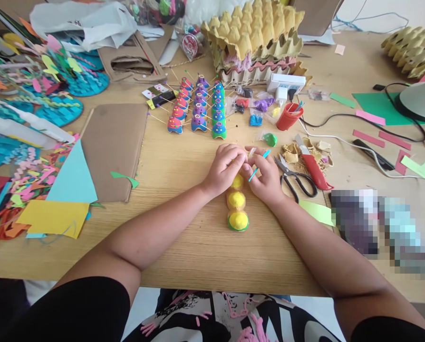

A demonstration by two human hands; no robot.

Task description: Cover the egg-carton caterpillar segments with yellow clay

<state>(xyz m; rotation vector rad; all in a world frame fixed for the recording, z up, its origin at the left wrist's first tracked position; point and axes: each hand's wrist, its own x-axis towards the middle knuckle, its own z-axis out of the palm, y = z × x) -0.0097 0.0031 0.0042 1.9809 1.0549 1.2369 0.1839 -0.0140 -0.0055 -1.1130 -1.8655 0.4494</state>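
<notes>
A strip of egg carton (238, 220) lies in front of me, its cups topped with yellow clay and the nearest one edged in green. Its far end disappears under my fingers. My left hand (226, 166) is closed over that far end, fingers curled and thumb pressed in; whatever is between its fingertips is hidden. My right hand (267, 178) meets it from the right, also closed, with a thin blue clay tool (255, 172) held slantwise between its fingers. A small whitish piece (251, 152) shows between the two hands, too small to name.
Beyond my hands stand three finished caterpillars, red (178, 107), purple (199, 109) and blue-green (218, 111). Scissors (296, 176), a red-handled cutter (312, 164), green clay (270, 139) and a red cup (290, 117) lie rightward. Cardboard (112, 147) is leftward; egg trays (253, 33) stack behind.
</notes>
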